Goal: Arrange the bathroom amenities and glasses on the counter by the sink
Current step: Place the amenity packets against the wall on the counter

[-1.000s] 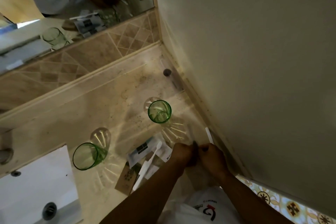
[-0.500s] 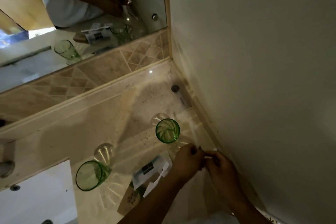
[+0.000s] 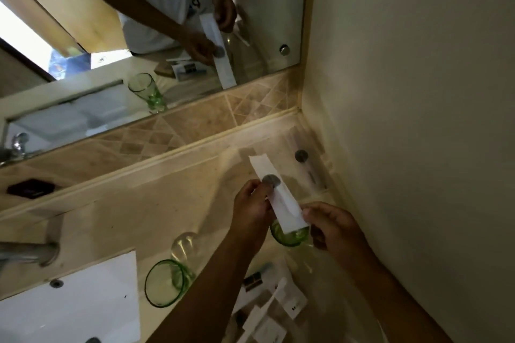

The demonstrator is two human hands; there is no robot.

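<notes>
Both hands hold a long white paper sleeve [image 3: 278, 198] with a round grey mark, lifted above the beige counter [image 3: 133, 209]. My left hand [image 3: 250, 206] pinches its left edge near the mark; my right hand [image 3: 331, 225] pinches its lower end. Directly under the sleeve stands a green glass [image 3: 289, 237], partly hidden. A second green glass [image 3: 164, 282] stands by the sink. White amenity packets and a white stick-shaped item [image 3: 267, 306] lie near the counter's front, under my forearms.
The white sink basin [image 3: 69, 301] is at lower left with a metal tap [image 3: 28, 253]. A mirror [image 3: 139, 36] runs along the tiled backsplash. The wall [image 3: 418, 120] closes the right side. A small round grey object [image 3: 301, 155] sits in the back corner.
My hands have risen from the counter's right edge and now hold the white sleeve unfolded above the right green glass. The camera has tilted up toward the mirror.
</notes>
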